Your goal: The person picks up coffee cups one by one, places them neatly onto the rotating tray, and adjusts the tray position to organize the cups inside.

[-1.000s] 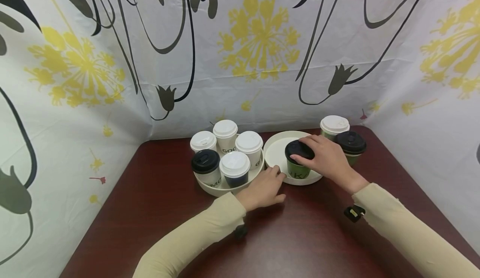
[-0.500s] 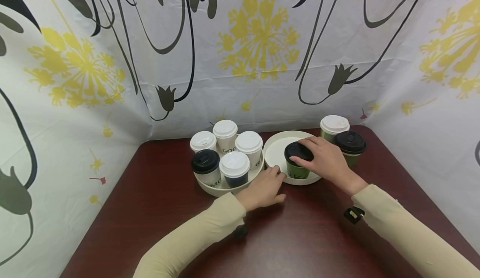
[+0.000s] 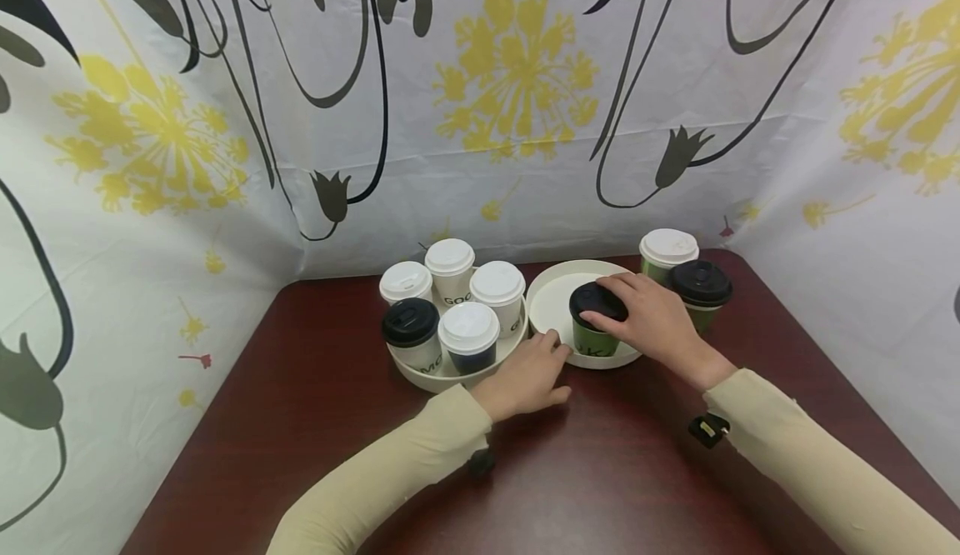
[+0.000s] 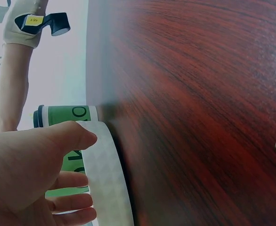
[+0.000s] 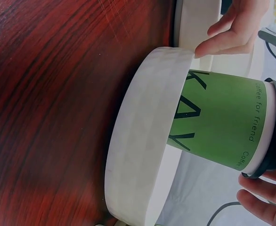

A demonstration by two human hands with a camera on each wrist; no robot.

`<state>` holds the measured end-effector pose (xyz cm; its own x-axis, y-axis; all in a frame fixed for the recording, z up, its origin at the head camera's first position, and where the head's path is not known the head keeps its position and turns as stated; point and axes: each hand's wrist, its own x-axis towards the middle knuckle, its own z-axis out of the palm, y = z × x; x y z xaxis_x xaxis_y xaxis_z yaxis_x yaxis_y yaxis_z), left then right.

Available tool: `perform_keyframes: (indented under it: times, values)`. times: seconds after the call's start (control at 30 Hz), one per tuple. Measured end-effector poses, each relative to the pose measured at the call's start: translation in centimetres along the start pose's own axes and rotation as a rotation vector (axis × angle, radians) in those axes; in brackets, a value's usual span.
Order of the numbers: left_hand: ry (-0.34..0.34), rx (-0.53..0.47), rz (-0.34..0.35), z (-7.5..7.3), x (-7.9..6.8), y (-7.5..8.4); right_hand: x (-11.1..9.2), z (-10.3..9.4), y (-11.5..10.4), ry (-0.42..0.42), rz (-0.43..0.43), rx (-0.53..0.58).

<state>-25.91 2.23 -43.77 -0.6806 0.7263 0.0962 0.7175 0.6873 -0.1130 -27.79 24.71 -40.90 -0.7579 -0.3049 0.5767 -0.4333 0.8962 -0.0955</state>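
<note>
In the head view my right hand grips a green paper coffee cup by its black lid. The cup is at the front of the right-hand round cream tray, its base hidden behind the rim in the right wrist view. My left hand is at this tray's near-left edge, fingertips at the rim and thumb apart from the fingers. Close by, the left-hand tray bears several lidded cups, among them a black-lidded white cup and a white-lidded dark-blue cup.
Behind my right hand stand a white-lidded green cup and a black-lidded green cup, both beside the tray. The dark red wooden table ends at a patterned white curtain at the back and sides.
The green cup in my right hand has shifted only very slightly within the tray. My left hand stays in place at the rim.
</note>
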Motion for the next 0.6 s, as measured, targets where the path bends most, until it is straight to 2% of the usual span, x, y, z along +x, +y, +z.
perform_keyframes:
  times: [0.3,0.6]
  values:
    - [0.003,0.003,-0.004,0.0,-0.1,0.0,-0.2,-0.3,0.2,-0.027,0.025,0.012]
    - [0.012,-0.002,0.000,0.0,-0.2,0.0,-1.7,-1.2,1.1,-0.013,0.071,0.036]
